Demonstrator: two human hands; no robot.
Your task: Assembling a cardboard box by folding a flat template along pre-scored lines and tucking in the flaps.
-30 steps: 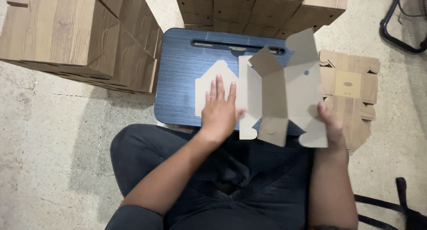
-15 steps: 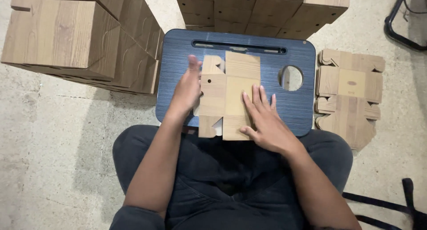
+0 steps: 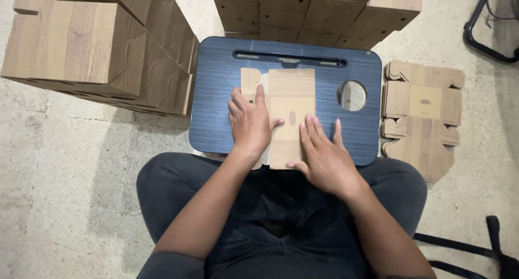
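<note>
A folded wood-print cardboard box blank lies flat on a dark blue lap desk resting over my legs. My left hand presses flat on the blank's left part, fingers spread. At the blank's lower right edge my right hand lies palm down, fingertips on the cardboard and the desk. Neither hand grips anything.
A stack of flat wood-print blanks lies on the floor at the right. Assembled wood-print boxes are piled at the left and behind the desk. The desk has a round hole. A black frame stands at the far right.
One second ago the blank was open, white inside up, and held at the right. It has since been folded print side out and flattened on the desk under both hands.
</note>
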